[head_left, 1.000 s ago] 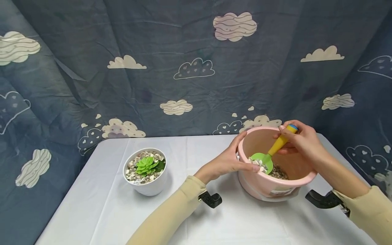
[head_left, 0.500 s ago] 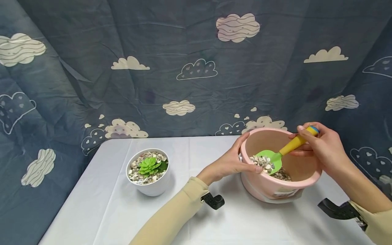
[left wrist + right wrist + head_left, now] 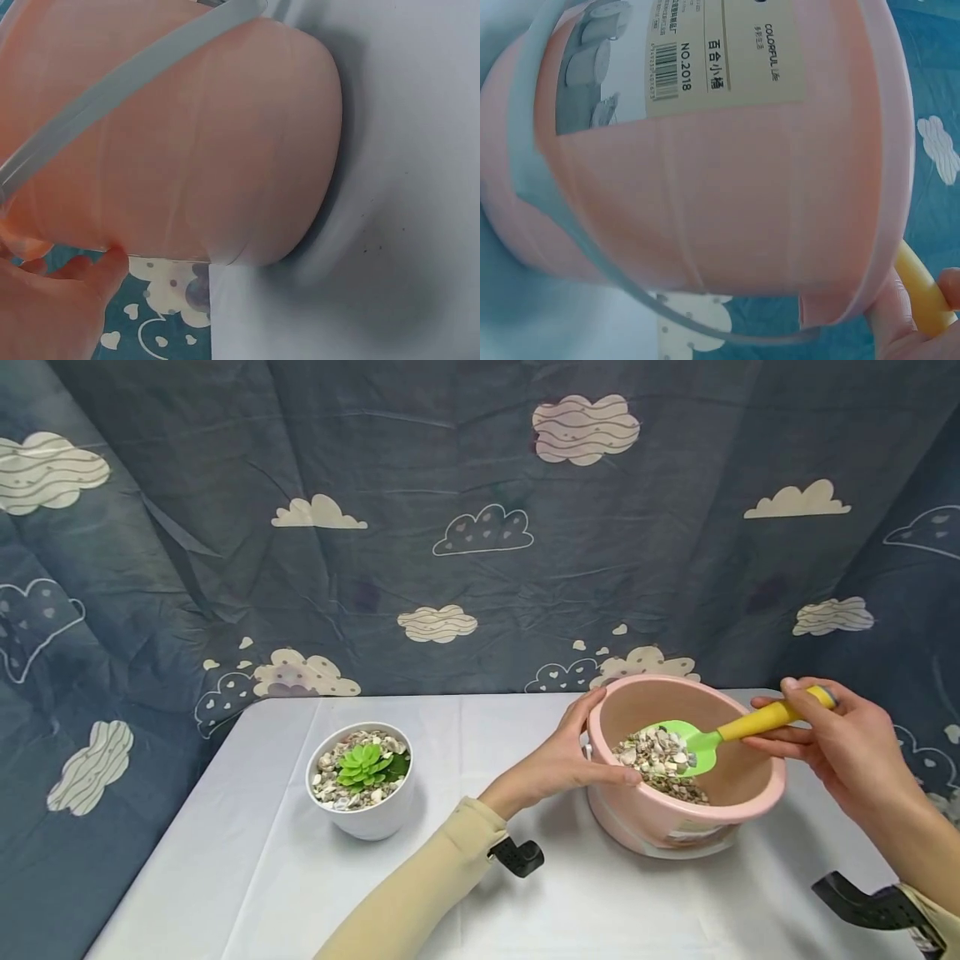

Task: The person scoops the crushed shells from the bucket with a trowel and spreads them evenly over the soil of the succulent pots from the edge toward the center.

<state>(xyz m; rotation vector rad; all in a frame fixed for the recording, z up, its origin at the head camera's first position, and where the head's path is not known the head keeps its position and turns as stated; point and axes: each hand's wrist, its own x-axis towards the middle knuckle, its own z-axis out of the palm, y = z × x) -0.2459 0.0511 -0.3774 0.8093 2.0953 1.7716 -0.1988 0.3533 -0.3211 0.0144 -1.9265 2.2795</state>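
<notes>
A pink bucket (image 3: 678,827) stands at the right of the table with pebbles (image 3: 678,787) in its bottom. My left hand (image 3: 558,764) holds its left side, thumb along the front of the rim and fingers spread towards the back. In the left wrist view the fingers (image 3: 112,270) bend against the pink wall. My right hand (image 3: 847,739) pinches the yellow handle of a toy shovel (image 3: 757,722) over the bucket's right rim. The shovel's green scoop, heaped with small pale pebbles (image 3: 656,752), is inside the bucket, above the bottom layer.
A white pot (image 3: 375,818) with a green succulent (image 3: 363,766) and pebbles stands on the left of the white-covered table (image 3: 300,902). The bucket's grey handle (image 3: 112,97) hangs down its side. A dark cloud-print cloth (image 3: 360,568) hangs behind and at both sides.
My right hand has moved right and slightly down, laying the shovel flatter. Its scoop has shifted right, now visibly heaped with pebbles. My left hand stays on the bucket.
</notes>
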